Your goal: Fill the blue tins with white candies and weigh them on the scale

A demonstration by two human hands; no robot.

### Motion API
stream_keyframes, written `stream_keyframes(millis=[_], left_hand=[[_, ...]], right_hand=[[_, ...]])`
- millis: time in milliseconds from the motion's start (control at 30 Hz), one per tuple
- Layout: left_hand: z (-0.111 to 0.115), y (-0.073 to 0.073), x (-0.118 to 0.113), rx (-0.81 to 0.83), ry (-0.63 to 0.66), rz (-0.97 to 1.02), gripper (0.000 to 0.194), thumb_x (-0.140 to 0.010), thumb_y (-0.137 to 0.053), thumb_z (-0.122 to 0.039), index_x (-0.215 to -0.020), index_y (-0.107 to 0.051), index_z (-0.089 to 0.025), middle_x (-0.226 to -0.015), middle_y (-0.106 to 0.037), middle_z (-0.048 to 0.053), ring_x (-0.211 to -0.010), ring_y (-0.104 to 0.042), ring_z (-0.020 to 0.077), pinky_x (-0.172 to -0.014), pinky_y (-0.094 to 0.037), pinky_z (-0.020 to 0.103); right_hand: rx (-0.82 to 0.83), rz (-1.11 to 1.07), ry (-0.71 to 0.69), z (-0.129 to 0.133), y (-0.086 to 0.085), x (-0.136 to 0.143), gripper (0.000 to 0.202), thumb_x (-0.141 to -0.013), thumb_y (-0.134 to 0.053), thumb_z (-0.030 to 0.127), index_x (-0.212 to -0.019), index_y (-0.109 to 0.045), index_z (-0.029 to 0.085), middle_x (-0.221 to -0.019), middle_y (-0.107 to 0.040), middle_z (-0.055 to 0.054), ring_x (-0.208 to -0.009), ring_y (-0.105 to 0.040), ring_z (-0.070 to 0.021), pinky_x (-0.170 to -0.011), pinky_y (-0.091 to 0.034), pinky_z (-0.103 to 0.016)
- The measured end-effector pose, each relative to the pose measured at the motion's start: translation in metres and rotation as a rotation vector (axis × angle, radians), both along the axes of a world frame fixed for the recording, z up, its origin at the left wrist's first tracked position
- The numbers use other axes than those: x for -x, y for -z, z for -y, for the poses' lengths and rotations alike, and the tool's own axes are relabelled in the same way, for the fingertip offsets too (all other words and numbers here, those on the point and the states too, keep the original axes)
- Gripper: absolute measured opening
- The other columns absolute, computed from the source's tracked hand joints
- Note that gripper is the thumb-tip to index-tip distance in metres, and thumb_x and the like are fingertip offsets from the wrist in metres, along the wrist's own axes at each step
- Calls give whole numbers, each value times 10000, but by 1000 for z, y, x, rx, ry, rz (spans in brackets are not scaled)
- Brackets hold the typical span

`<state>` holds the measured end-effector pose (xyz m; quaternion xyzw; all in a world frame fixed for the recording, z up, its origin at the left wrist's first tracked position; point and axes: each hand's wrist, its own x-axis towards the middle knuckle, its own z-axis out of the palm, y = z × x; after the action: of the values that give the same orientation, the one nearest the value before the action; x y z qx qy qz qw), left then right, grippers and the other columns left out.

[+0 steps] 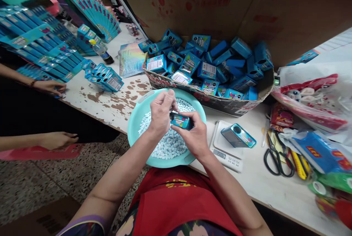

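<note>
In my right hand is a small blue candy tin, held between the thumb and fingers over the basin. My left hand is closed at the tin's left end, fingers bunched together; what they hold, if anything, is hidden. Below both hands, a turquoise basin contains many small pale candies. To the right, another blue tin lies on a white digital scale with a lit display. Behind the basin stands a cardboard box heaped with similar blue tins.
Black scissors, a yellow cutter and plastic packages crowd the right side. On the left are grouped tins, a small bottle and stacked display boxes. Another person's hands are at the left table edge.
</note>
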<state>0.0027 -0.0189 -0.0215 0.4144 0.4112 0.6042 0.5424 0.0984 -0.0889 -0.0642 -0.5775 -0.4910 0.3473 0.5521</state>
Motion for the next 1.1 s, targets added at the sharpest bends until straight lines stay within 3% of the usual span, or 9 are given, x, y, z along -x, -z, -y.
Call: stream_keyframes(millis=[133,333,433,500,567,633,800,933,1100], left_hand=[[-1,9,-2,47,-17,18,507,-732,-764,-598,-608,-479,-197,-508,-380,-63,-424,-342,54,-401,-275,221],[-6,-5,10,110,35,164,460,-749,-771,-558,-655,-505,-194,-539,-369,-65,-415,-320,41,-360,-235,199],[-20,0,28,205,27,273,346,-789,-767,-423,-697,-524,-194,-566,-438,-56,-439,-390,41,-379,-310,159],[-27,13,41,388,38,252,274,-795,-751,-306,-693,-528,-183,-616,-522,-30,-481,-471,50,-424,-397,150],[-29,29,52,647,169,142,217,-784,-727,-219,-678,-546,-161,-631,-550,-6,-462,-472,50,-403,-399,146],[-28,42,60,785,343,58,154,-760,-722,-183,-698,-588,-138,-622,-537,-2,-426,-430,37,-348,-325,123],[-24,50,66,694,512,-150,138,-680,-770,-208,-681,-649,-141,-652,-593,51,-438,-472,67,-315,-280,129],[-22,35,39,633,797,-346,211,-678,-803,-285,-630,-671,-128,-634,-586,73,-412,-407,59,-327,-265,166],[-17,-3,-51,176,1147,-629,97,-748,-731,-279,-747,-735,-182,-607,-563,31,-525,-483,119,-456,-341,201]], right_hand=[[7,20,-10,-1,3,4,358,-695,-844,289,-995,-658,230,-993,-711,-5,-940,-677,-204,-875,-522,-355],[-8,-44,10,7,-4,-4,383,-661,-872,289,-978,-664,231,-983,-726,-3,-950,-688,-201,-869,-539,-351],[-3,-193,31,19,-14,-17,430,-618,-902,317,-966,-663,234,-1003,-741,-17,-929,-712,-207,-830,-578,-352],[-11,-260,73,31,-20,-29,452,-603,-910,347,-962,-659,238,-1014,-751,-27,-912,-727,-216,-804,-603,-362],[-23,-278,129,48,-24,-42,448,-599,-916,340,-951,-657,242,-1011,-756,-33,-904,-738,-225,-789,-620,-371],[-25,-265,180,68,-23,-56,443,-598,-922,302,-952,-662,246,-1013,-757,-38,-912,-743,-231,-787,-630,-375],[-29,-190,422,136,-2,-100,454,-578,-931,277,-944,-664,238,-992,-755,-65,-920,-744,-253,-768,-636,-382],[36,-141,698,185,19,-130,468,-552,-929,266,-936,-667,211,-981,-757,-81,-875,-745,-248,-764,-628,-395],[72,-131,991,207,36,-146,483,-527,-926,279,-931,-679,187,-962,-761,-76,-861,-739,-241,-825,-611,-438]])
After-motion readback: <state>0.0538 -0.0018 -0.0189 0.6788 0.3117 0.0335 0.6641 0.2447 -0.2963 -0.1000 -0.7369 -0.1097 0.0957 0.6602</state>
